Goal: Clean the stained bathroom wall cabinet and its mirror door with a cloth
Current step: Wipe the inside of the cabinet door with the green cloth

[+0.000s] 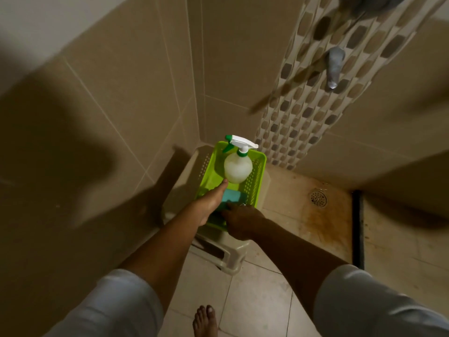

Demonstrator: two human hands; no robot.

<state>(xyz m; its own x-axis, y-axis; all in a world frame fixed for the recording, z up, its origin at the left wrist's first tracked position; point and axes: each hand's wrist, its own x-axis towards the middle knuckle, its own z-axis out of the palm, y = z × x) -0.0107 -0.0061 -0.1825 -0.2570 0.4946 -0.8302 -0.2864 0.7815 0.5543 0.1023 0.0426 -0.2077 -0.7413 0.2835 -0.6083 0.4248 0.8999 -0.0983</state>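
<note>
Centre frame, a green basket (257, 171) sat on a beige stool (230, 261), holding an upright spray bottle (238, 166) and the teal cloth (234, 196). The left hand (211, 200) was open, fingers straight, one fingertip at the bottle's base. The right hand (243, 222) was curled at the cloth's near edge; whether it gripped anything could not be told. Cabinet and mirror were out of view. A careless nudge might topple the bottle, or a tug on the cloth might drag the light basket off the stool.

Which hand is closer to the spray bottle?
Left. The left hand reaches a fingertip to the spray bottle. The right hand sits further back, by the teal cloth in the green basket.
</note>
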